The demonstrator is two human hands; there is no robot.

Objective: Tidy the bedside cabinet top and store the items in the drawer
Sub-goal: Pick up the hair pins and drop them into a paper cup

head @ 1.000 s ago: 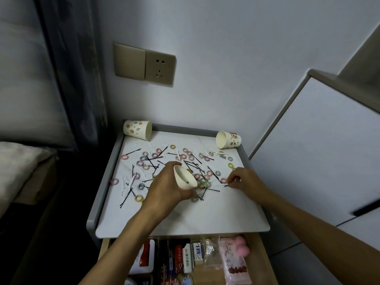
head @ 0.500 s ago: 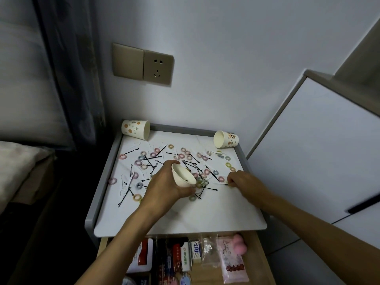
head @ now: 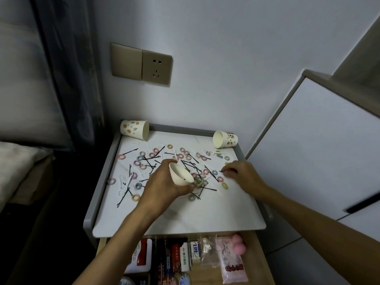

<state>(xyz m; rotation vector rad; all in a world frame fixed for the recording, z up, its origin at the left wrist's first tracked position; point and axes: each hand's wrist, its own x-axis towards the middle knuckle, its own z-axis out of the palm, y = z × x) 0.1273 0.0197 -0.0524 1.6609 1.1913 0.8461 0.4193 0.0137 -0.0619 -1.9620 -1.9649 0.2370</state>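
The white cabinet top (head: 185,219) is strewn with several small coloured hair rings (head: 225,185) and black bobby pins (head: 207,189). My left hand (head: 164,182) grips a small white paper cup (head: 180,175), tilted with its mouth toward the far left, low over the middle of the top. My right hand (head: 240,174) rests on the right side of the top, its fingertips pinching a black bobby pin (head: 221,171). Below the front edge the wooden drawer (head: 257,262) stands open with packets inside.
Two patterned paper cups lie on their sides at the back corners, one on the left (head: 134,129), one on the right (head: 225,139). A grey raised rim (head: 98,182) borders the top. A white cupboard door (head: 320,153) stands close on the right, a wall socket (head: 156,67) above.
My right hand has shifted slightly left and back along the right side, fingertips closing on a pin. The left hand keeps the cup tilted in the same place.
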